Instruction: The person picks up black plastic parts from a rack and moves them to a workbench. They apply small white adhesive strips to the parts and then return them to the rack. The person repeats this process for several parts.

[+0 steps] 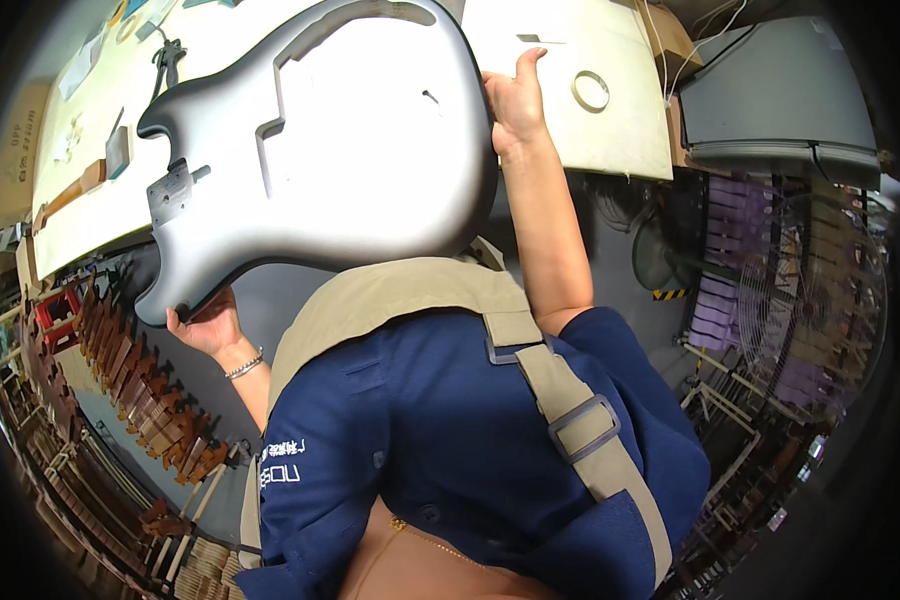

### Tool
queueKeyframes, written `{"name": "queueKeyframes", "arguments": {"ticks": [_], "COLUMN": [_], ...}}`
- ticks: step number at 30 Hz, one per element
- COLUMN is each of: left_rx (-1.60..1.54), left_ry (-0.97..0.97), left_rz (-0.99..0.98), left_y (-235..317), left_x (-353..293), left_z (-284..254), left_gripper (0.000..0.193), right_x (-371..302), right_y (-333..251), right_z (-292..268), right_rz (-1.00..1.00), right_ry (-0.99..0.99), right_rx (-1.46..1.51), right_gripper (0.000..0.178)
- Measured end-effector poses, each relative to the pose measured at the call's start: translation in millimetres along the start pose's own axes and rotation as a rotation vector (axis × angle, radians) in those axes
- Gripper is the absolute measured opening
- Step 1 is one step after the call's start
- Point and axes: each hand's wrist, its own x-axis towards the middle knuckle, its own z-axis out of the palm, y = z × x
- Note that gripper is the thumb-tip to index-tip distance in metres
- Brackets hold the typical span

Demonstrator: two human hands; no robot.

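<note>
An electric guitar body (370,140), silver-white with dark shaded edges, is held up at the front of a pale worktable (610,140). It has a routed cavity, a neck pocket and two horns. My left hand (210,322) grips the tip of the near horn, with the thumb on the edge. My right hand (517,105) presses against the right-hand rim, its thumb stretched away and its other fingers hidden by the body. The body's underside cannot be seen.
A tape roll (590,91) and a small flat blade (540,40) lie on the table's right; a grey block (118,150) and a wooden-handled tool (80,185) lie left. Racks hold brown wooden pieces (140,385) at left and purple pieces (725,250) at right, near a large fan (815,300).
</note>
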Motion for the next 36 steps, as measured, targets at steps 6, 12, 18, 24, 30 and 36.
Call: {"name": "queueKeyframes", "arguments": {"ticks": [6, 12, 18, 24, 30, 36], "left_rx": [-0.039, -0.032, -0.024, -0.15, -0.103, 0.2], "left_ry": [-0.052, -0.057, -0.047, -0.205, -0.281, -0.285], "left_rz": [0.001, -0.002, 0.03, 0.009, 0.026, 0.23], "left_y": [-7.2, -5.5, -7.6, -13.5, -23.4, -32.0], "left_x": [-4.0, -0.8, -9.3, -32.9, -44.3, -50.7], "left_z": [9.0, 15.3, 41.4, 68.6, 102.3, 141.2], "left_gripper": [0.064, 0.063, 0.066, 0.075, 0.087, 0.075], "right_x": [4.4, 12.9, 39.3, 76.9, 84.7, 56.9], "right_y": [-13.3, -19.9, -10.3, 10.9, 18.0, 25.7], "right_z": [-4.2, -12.7, -36.5, -77.1, -95.2, -77.3], "right_rz": [-0.029, -0.019, -0.017, 0.017, 0.069, 0.086], "right_ry": [-0.007, -0.05, -0.094, -0.158, -0.054, -0.013], "right_rx": [-0.045, -0.068, -0.052, 0.085, 0.087, 0.182], "right_gripper": [0.115, 0.112, 0.105, 0.097, 0.103, 0.115]}}
